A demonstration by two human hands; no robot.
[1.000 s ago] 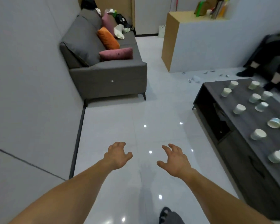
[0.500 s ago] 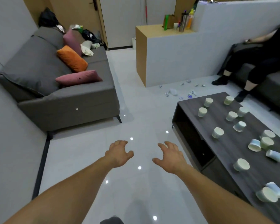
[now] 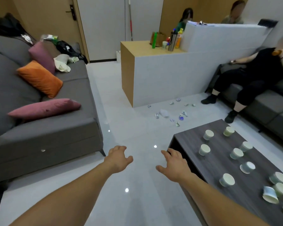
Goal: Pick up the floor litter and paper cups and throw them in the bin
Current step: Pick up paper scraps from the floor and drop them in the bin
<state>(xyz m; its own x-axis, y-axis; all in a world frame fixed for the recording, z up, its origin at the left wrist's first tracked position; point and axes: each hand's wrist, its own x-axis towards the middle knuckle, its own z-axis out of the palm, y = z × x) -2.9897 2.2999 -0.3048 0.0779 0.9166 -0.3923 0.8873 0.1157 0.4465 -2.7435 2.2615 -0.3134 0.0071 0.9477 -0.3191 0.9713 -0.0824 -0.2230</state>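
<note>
Several paper cups [image 3: 226, 179] stand or lie tipped on the dark wooden coffee table [image 3: 191, 139] at the lower right. Scraps of crumpled litter [image 3: 164, 113] lie scattered on the pale floor beyond the table, near the white partition. My left hand [image 3: 118, 158] and my right hand [image 3: 175, 163] are stretched out over the floor with fingers spread and relaxed, holding nothing. My right hand hovers by the table's near left corner. No bin is in view.
A grey sofa [image 3: 44, 128] with pink and orange cushions fills the left. A white partition with a wooden counter [image 3: 153, 77] stands in the middle, bottles on top. A seated person's legs [image 3: 232, 95] reach the floor at the right on another sofa.
The view has swung right and lifted, bringing the partition, litter and seated people into sight. Both hands keep the same spread pose in front of me.
</note>
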